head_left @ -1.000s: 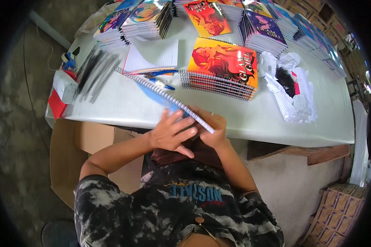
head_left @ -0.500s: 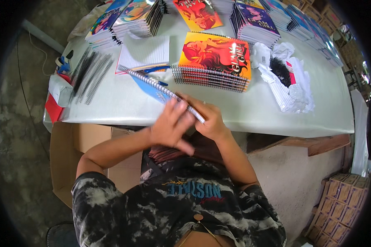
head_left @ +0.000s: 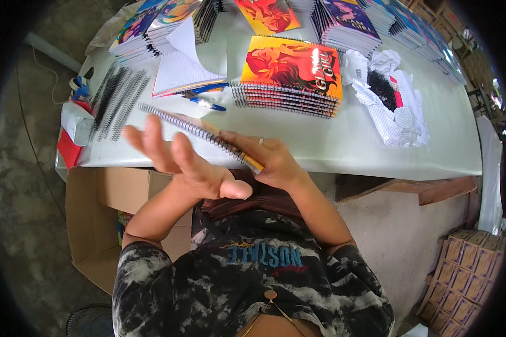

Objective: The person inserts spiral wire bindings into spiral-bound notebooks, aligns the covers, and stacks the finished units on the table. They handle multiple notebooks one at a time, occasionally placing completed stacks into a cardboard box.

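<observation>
A spiral notebook (head_left: 203, 133) is tilted up on edge over the table's near side, its wire coil facing me. My right hand (head_left: 271, 160) grips it at its lower right end. Beside the coil, my left hand (head_left: 188, 165) is turned palm up with its fingers spread, holding nothing. Beyond the notebook lies a pad of lined paper (head_left: 180, 73), one sheet curling up. Blue pens (head_left: 211, 105) rest just below the pad. To the right of them is a stack of spiral notebooks (head_left: 292, 70) with red and yellow covers.
Loose wire coils (head_left: 118, 104) lie at the left, near a white packet (head_left: 76, 123). Crumpled white paper (head_left: 393, 121) holding a black tangle sits at the right. More notebook stacks (head_left: 348, 28) line the back. An open cardboard box (head_left: 87, 224) stands below the table's left edge.
My left hand has swung left and turned palm up, its fingers spreading. The notebook has tilted so its blue cover no longer shows. A sheet of the lined pad has curled further.
</observation>
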